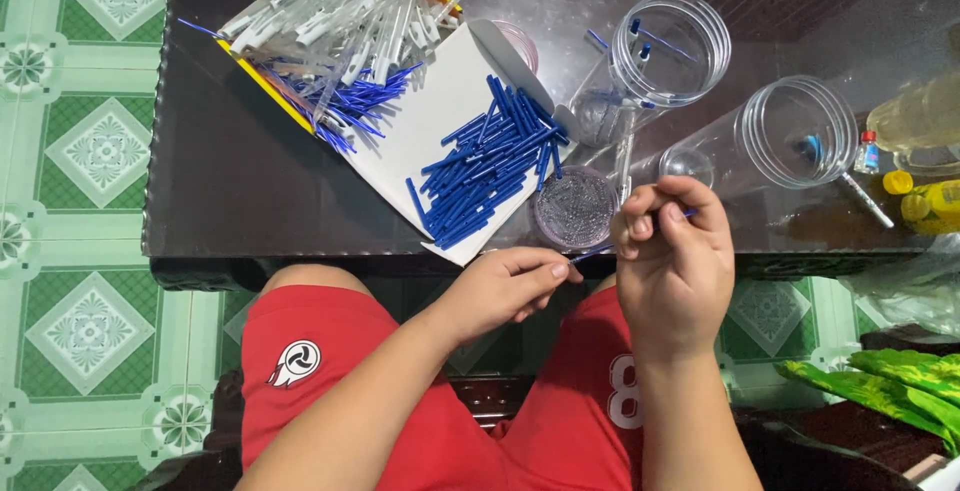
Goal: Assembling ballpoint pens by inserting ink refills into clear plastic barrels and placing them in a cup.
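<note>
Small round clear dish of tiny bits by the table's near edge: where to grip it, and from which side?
Probably grip the small round dish across its rim, from above. It sits upright and open-topped, so a level lift should keep the contents in. The white sheet with blue caps crowds its left; a jar lies behind, the hands in front.

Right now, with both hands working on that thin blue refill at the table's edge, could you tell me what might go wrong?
1. The left hand and right hand hold the thin blue refill past the table edge; if dropped, it likely lands on the lap or floor.
2. The small dish of tiny parts sits near that edge, close to both hands, so a nudge could spill it.
</note>
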